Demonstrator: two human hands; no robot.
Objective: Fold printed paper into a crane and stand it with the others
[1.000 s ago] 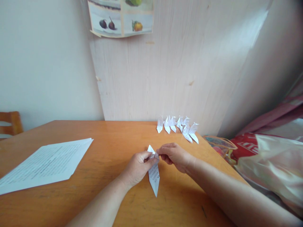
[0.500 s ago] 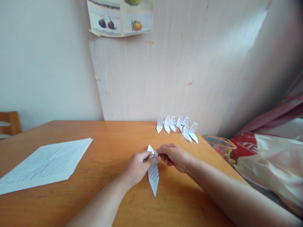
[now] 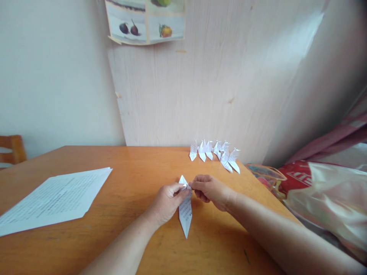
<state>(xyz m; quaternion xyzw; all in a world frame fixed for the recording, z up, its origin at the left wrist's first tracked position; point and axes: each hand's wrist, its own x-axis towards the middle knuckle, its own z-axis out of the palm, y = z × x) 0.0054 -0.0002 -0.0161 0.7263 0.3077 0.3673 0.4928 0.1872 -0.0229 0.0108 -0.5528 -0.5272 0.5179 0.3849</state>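
A folded piece of white printed paper point(image 3: 185, 215), long and pointed at both ends, is between my hands just over the table. My left hand point(image 3: 169, 199) pinches it near the middle, thumb on top. At its right edge, my right hand point(image 3: 208, 189) has thumb and forefinger closed on a small part of the same paper; the fingertips partly hide that spot. Several finished-looking folded paper cranes point(image 3: 202, 151) of the same printed paper stand in a row at the back right of the table.
The wooden table point(image 3: 137, 244) reaches back to a pale panelled wall. On its left lies a stack of printed sheets point(image 3: 60, 196). Plastic bags point(image 3: 323, 191) crowd the table's right edge. A chair back point(image 3: 17, 149) shows at the far left.
My right hand has shifted very slightly, its fingers curled a little differently. The folded paper's lower tip has swung slightly left. My left hand keeps its pinch.
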